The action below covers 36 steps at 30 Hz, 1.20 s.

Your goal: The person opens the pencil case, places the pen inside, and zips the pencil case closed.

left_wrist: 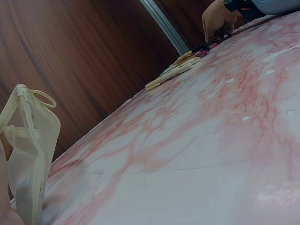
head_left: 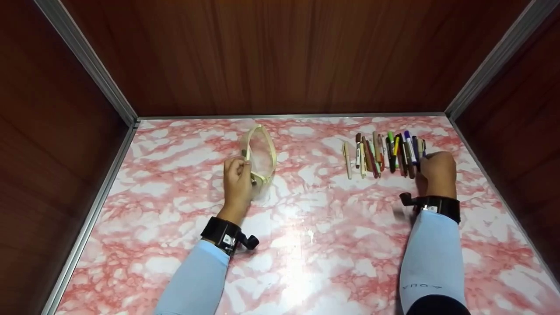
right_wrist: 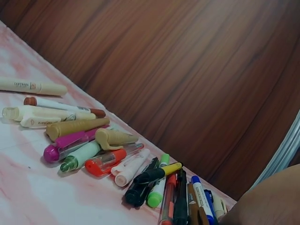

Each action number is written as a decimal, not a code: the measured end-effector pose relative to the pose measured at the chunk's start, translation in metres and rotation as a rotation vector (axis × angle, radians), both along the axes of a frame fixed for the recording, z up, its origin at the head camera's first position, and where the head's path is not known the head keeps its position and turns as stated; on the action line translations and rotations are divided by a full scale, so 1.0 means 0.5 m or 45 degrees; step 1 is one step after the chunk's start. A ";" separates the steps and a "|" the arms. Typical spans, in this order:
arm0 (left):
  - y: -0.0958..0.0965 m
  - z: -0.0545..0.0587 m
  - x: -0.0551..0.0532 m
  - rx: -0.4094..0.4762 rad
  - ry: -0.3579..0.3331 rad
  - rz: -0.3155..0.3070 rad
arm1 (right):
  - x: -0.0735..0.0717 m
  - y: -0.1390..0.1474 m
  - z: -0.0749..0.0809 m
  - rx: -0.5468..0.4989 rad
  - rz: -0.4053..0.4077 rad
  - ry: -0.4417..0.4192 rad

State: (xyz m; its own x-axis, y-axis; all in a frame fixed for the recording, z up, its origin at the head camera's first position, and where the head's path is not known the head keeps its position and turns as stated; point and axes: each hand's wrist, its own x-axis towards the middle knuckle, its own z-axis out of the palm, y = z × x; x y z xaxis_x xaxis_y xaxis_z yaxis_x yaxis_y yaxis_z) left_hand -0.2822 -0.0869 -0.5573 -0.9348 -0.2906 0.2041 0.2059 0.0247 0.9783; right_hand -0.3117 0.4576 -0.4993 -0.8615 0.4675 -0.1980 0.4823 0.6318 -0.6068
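A pale yellow mesh pouch (head_left: 274,155) stands on the table with its mouth spread open. My left hand (head_left: 237,177) pinches the near left part of its rim between thumb and fingers. In the left wrist view the sheer pouch (left_wrist: 30,154) shows its side seam and a small loop. My right hand (head_left: 439,173) is at the right end of a row of pens and markers (head_left: 396,151), its fingers bent down by a dark blue pen (head_left: 423,151). The fingertips are hidden, and I cannot tell whether they grip that pen.
A beige marker (head_left: 347,162) lies at the row's left end. A black-and-yellow pen (right_wrist: 159,173) lies across its neighbours. Brown wood panels (head_left: 288,57) with metal edging enclose the back and sides of the red-and-white marbled table (head_left: 323,245).
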 end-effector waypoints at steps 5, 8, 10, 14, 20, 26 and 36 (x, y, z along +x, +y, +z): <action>-0.001 -0.001 -0.001 -0.002 0.014 -0.016 | 0.003 -0.001 0.000 0.000 -0.012 0.046; -0.001 -0.002 -0.002 -0.008 0.021 -0.023 | 0.006 -0.002 0.001 -0.023 -0.021 0.064; -0.002 -0.001 -0.002 -0.010 0.025 -0.024 | 0.006 -0.001 0.000 -0.031 -0.023 0.073; -0.002 0.000 -0.001 -0.006 0.023 -0.023 | 0.006 -0.001 0.002 -0.068 -0.034 0.064; -0.003 0.002 -0.001 -0.033 0.019 -0.017 | 0.005 0.000 0.007 -0.104 -0.065 0.053; -0.004 0.003 0.001 -0.045 0.011 -0.011 | 0.003 0.002 0.015 -0.123 -0.101 0.038; 0.000 0.003 0.002 -0.061 0.018 0.005 | 0.009 -0.030 0.032 -0.217 -0.130 0.214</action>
